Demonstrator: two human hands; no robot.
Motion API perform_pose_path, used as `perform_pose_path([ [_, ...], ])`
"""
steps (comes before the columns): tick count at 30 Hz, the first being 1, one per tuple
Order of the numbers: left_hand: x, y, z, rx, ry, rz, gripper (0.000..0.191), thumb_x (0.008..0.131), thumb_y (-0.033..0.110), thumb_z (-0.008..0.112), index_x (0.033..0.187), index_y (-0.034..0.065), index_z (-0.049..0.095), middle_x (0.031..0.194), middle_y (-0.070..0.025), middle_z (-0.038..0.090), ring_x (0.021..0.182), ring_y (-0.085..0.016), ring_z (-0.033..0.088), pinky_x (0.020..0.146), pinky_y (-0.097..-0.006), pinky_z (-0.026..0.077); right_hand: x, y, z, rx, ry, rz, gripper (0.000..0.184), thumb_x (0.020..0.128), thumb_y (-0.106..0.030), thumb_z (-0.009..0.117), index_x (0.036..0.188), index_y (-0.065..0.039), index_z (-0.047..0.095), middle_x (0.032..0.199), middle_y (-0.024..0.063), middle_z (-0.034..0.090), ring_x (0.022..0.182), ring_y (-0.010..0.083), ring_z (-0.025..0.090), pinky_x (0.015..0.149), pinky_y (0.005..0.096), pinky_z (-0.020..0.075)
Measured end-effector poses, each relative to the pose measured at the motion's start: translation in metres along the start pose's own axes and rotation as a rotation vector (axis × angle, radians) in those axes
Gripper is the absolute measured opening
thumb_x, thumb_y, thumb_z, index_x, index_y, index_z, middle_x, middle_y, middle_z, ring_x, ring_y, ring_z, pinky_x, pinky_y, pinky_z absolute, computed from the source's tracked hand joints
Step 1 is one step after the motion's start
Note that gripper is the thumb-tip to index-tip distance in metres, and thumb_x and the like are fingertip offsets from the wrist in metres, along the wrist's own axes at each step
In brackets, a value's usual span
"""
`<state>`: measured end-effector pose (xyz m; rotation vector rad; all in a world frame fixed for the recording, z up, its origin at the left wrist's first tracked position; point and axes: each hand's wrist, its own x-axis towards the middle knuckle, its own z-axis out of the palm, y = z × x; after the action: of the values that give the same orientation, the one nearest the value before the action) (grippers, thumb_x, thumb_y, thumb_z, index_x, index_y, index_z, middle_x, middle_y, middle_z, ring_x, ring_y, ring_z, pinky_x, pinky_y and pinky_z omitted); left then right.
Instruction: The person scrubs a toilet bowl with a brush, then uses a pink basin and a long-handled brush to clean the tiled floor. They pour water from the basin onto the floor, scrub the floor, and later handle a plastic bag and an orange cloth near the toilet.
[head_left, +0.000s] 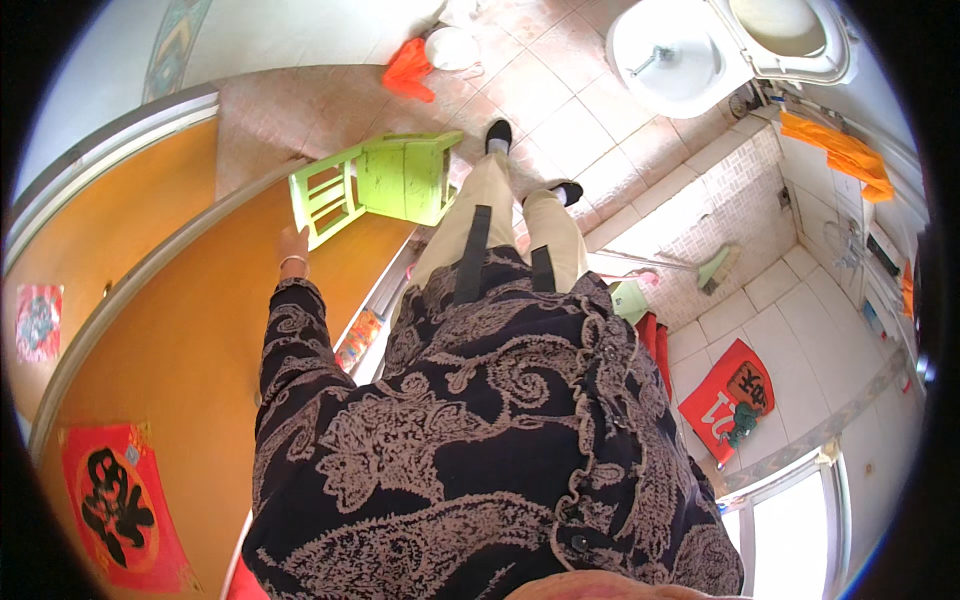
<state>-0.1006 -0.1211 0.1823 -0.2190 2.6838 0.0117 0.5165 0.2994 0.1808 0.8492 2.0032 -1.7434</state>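
Observation:
My left hand (293, 247) grips the top rail of the backrest of a small green wooden chair (401, 176). The chair is tilted, its slatted back towards my hand and its seat near my leg. Its paint is scuffed. A bracelet circles my left wrist. My right hand is out of view; on that side, beyond my patterned sleeve and torso, a red cloth (655, 345) and a pale green container (628, 300) show beside me.
Wooden doors (187, 315) stand on the left. A white toilet (784, 30) and washbasin (675, 60) are at the upper right. An orange bag (410, 71) lies on the tiled floor by a white round container (451, 49). A brush (716, 268) rests near the low tiled ledge.

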Motion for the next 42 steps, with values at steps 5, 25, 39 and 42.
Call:
perform_pose_path([
  [5,-0.005,0.006,-0.013,0.281,0.042,-0.042,0.078,0.076,0.044,0.066,0.134,-0.0008,0.038,0.138,-0.0239,0.036,0.128,-0.035,0.035,0.105,-0.0418,0.03,-0.014,-0.002,-0.011,-0.004,-0.024,0.022,0.052,0.082,-0.01,0.051,0.13,0.003,0.034,0.126,0.021,0.044,0.116,0.0343,0.046,0.1,0.0392,0.0368],
  [25,0.054,-0.063,0.041,0.017,0.048,-0.043,0.099,0.078,0.071,0.043,0.14,-0.0033,0.024,0.146,-0.0219,0.022,0.134,-0.036,0.022,0.108,-0.0442,0.021,-0.082,-0.006,-0.052,0.035,-0.371,0.008,0.053,0.082,-0.005,0.049,0.131,0.003,0.032,0.128,0.0219,0.043,0.119,0.0343,0.044,0.102,0.039,0.0355],
  [39,0.057,-0.069,-0.001,0.016,-0.014,-0.292,0.09,0.078,0.068,0.046,0.132,-0.0029,0.039,0.135,-0.0231,0.038,0.124,-0.039,0.036,0.101,-0.0467,0.031,-0.102,0.018,-0.069,0.135,-0.513,0.165,0.057,0.079,-0.003,0.052,0.132,0.003,0.031,0.129,0.0221,0.042,0.12,0.034,0.044,0.103,0.0382,0.0352],
  [42,0.065,-0.068,-0.005,0.046,-0.032,-0.282,0.089,0.078,0.068,0.046,0.13,-0.0033,0.041,0.132,-0.0233,0.041,0.122,-0.04,0.039,0.1,-0.047,0.032,-0.092,-0.017,-0.082,0.042,-0.498,0.074,0.065,0.073,-0.003,0.058,0.132,0.003,0.031,0.128,0.0216,0.044,0.117,0.0343,0.046,0.101,0.0377,0.0367],
])
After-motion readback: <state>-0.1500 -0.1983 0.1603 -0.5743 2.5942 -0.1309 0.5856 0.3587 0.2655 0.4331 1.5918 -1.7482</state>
